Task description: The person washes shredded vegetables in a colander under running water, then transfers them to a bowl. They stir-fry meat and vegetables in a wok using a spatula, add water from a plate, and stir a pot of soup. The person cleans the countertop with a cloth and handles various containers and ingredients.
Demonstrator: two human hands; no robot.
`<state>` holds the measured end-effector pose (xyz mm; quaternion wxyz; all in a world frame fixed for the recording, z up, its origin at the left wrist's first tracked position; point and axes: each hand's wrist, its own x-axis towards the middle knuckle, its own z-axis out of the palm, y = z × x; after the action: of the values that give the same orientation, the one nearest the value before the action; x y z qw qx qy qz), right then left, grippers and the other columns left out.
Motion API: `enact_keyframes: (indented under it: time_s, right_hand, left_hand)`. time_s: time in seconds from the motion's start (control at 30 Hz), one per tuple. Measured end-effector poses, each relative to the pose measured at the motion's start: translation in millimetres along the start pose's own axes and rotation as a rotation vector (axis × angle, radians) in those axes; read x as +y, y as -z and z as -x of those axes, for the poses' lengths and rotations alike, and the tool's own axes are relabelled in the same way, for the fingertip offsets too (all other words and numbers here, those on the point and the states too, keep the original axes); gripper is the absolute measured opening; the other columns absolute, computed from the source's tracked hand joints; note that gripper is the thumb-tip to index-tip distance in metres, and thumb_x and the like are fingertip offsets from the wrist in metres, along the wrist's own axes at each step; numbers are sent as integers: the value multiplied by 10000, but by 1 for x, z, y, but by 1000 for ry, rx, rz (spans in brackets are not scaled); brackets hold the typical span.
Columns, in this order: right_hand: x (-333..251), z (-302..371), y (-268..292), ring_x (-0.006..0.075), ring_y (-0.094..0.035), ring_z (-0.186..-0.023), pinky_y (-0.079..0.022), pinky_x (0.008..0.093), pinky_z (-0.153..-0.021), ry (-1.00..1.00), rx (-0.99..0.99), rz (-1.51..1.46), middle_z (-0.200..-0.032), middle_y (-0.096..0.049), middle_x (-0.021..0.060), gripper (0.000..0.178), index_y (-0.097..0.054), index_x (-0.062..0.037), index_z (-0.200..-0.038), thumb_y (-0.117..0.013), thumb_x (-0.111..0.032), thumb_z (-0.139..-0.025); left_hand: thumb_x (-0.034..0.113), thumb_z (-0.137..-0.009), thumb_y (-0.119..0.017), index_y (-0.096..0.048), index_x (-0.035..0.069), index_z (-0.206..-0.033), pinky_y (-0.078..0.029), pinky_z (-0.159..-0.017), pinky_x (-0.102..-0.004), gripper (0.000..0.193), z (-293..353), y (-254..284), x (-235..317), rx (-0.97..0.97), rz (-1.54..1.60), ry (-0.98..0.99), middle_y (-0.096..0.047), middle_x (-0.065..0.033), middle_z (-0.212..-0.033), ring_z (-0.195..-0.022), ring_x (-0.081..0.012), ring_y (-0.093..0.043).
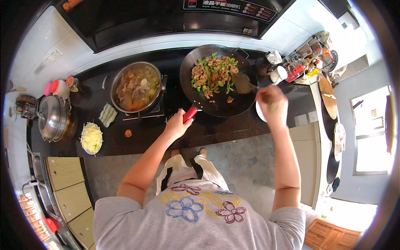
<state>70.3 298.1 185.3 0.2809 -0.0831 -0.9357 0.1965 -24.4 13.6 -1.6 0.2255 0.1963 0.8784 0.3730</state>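
A dark wok [187, 62] stands on the stove, holding a stir-fry of meat slices and green pepper pieces [214, 73]. My left hand [177, 125] is closed around the wok's red handle [190, 114]. At the wok's right edge my right hand [273, 106] grips the handle of a spatula, slightly blurred. The spatula's broad blade [243, 83] rests in the wok, to the right of the food. Part of a white dish [260, 112] shows beneath my right hand; the rest is hidden.
Left of the wok a steel pot [113, 89] of soup sits on another burner. A bowl of pale shreds [91, 138], a striped cloth [108, 115] and a lidded steel pot [52, 114] stand farther left. White containers [278, 75] and seasoning bottles [312, 71] line the right back. A range hood [166, 25] overhangs the stove.
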Motion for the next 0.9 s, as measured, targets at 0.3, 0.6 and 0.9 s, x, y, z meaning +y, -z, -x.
enact_keyframes:
  time_s: [0.3,0.6,0.9]
  right_hand:
    - [100,14,-87,190,-677,-782,-606,323,-696,-535,285,-927,-910,-648,126,90,-571,31,-911,-634,-30,-892]
    - [51,-21,11,140,-650,-565,-549,271,-538,-420,84,-433,-681,-649,67,101,-607,42,-831,-647,-49,-850]
    - [122,24,-90,298,-687,-641,-627,370,-578,-802,421,-960,-811,-639,188,171,-489,10,-889,-633,-79,-868]
  left_hand:
    - [363,-871,-676,-515,23,-1052,-488,-760,-442,417,-1,-2,11,-16,-12,-29,-653,-209,-955,-891,-386,-639]
    - [382,-867,-676,-516,24,-1046,-485,-761,-445,431,0,-1,4,8,-26,-12,-646,-223,-940,-887,-391,-639]
    - [376,-867,-672,-517,24,-1077,-489,-782,-447,438,-2,-1,16,-51,-14,14,-653,-221,-976,-916,-397,-639]
